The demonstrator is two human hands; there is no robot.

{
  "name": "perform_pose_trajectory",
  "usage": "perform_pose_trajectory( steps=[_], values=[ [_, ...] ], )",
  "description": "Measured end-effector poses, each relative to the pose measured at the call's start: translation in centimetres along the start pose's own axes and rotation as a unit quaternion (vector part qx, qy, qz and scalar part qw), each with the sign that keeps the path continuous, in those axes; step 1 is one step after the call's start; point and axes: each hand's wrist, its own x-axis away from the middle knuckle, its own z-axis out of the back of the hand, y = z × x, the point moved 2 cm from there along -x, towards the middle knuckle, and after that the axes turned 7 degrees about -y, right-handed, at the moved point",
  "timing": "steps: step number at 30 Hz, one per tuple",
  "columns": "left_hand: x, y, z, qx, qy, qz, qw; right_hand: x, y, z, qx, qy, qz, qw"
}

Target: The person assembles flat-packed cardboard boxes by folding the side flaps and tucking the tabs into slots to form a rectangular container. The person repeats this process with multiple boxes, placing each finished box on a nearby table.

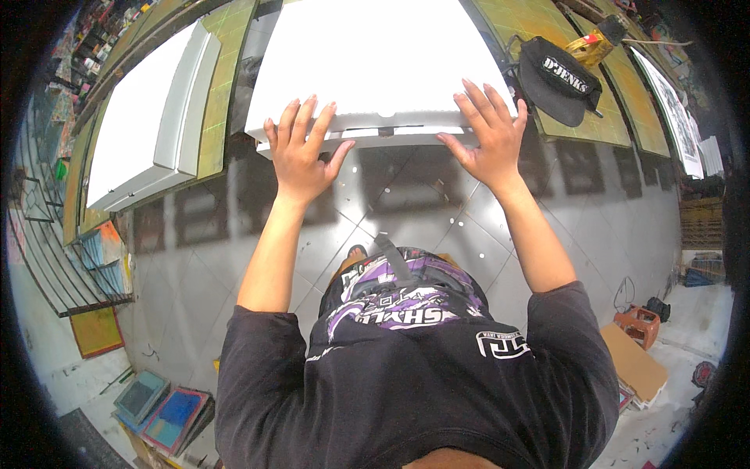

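Observation:
A wide, flat white cardboard box (383, 59) lies in front of me, its lid down and a small notch at the middle of the near edge. My left hand (301, 156) rests on the left of that edge, fingers spread over the top and thumb against the front side. At the right end of the same edge, my right hand (494, 144) lies in a similar way, fingers apart on the lid and thumb at the front. Neither hand is wrapped around anything. A narrow gap with dark spots shows along the front between the thumbs.
More white boxes (144, 117) lie stacked at the left on greenish boards. To the right are a black cap (558, 82) and a yellow bottle (594, 45) with a dark top. Grey floor tiles (406, 184) show below. An orange stool (639, 324) stands at far right.

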Motion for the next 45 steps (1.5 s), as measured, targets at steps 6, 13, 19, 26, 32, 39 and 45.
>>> perform_pose_trajectory(
  steps=[6, 13, 19, 26, 32, 39, 45],
  values=[
    [0.5, 0.2, -0.4, 0.018, 0.01, 0.01, 1.0, 0.5, 0.0, -0.5, -0.009, 0.016, 0.008, 1.0],
    [1.6, -0.2, -1.7, 0.029, 0.003, 0.028, 0.999, 1.0, -0.1, -1.5, -0.004, 0.019, 0.008, 1.0],
    [2.2, -0.2, -1.9, 0.015, -0.006, 0.028, 0.999, 1.5, -0.4, -2.1, 0.006, 0.019, 0.007, 1.0],
    [2.1, 0.2, -1.4, 0.025, -0.013, 0.041, 0.999, 1.9, -0.6, -1.8, 0.01, -0.007, -0.019, 1.0],
    [1.4, 0.5, -1.1, 0.026, -0.043, 0.04, 0.998, 1.8, 0.1, -1.5, -0.013, -0.009, 0.0, 1.0],
    [4.0, -7.5, -0.9, 0.444, 0.104, 0.423, 0.783, 3.8, 6.1, -0.8, -0.495, 0.066, -0.415, 0.761],
    [4.4, -6.0, -1.1, 0.555, 0.001, 0.519, 0.65, 3.8, 3.4, -3.5, -0.403, 0.029, -0.413, 0.816]
  ],
)
